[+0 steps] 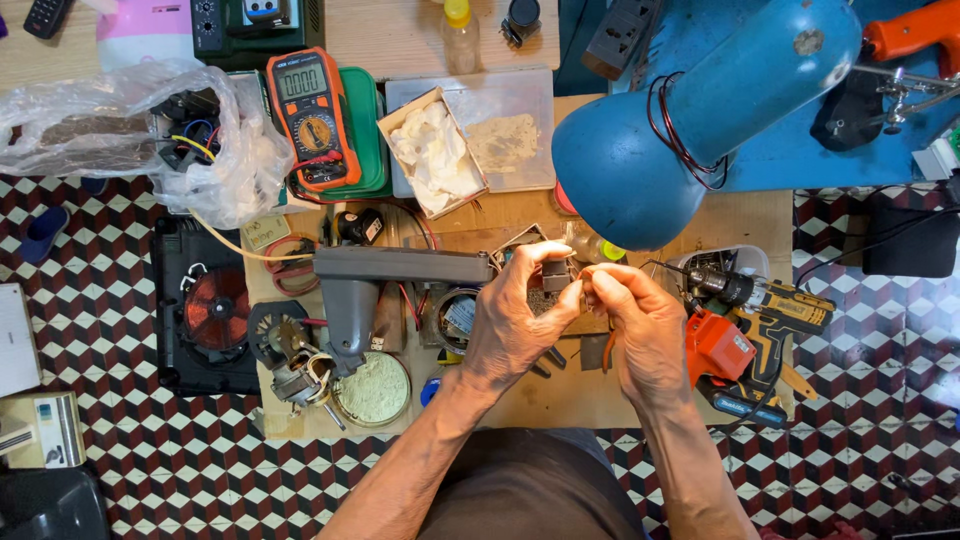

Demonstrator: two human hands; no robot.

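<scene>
Far left: clear plastic bag (120, 120) holding wired parts, on the bench edge. Below it, black tray (170, 300) with a copper coil (217, 308). Orange multimeter (312, 118) lies on a green case (368, 130). Grey housing (390, 268) lies flat at bench centre, stem pointing toward me. Cardboard box (435, 150) of white rags sits behind it.

Left hand (515, 325) is curled, thumb and fingers pinched on a small dark part (556, 275), held above the bench just right of the housing. Right hand (640, 325) meets it, fingertips closed on a thin wire (590, 272) at the part; exact contact possibly hidden by the fingers.

Blue lamp (690, 120) overhangs. Yellow drill (775, 305) lies right of the hands, red block (718, 345) beside it.
</scene>
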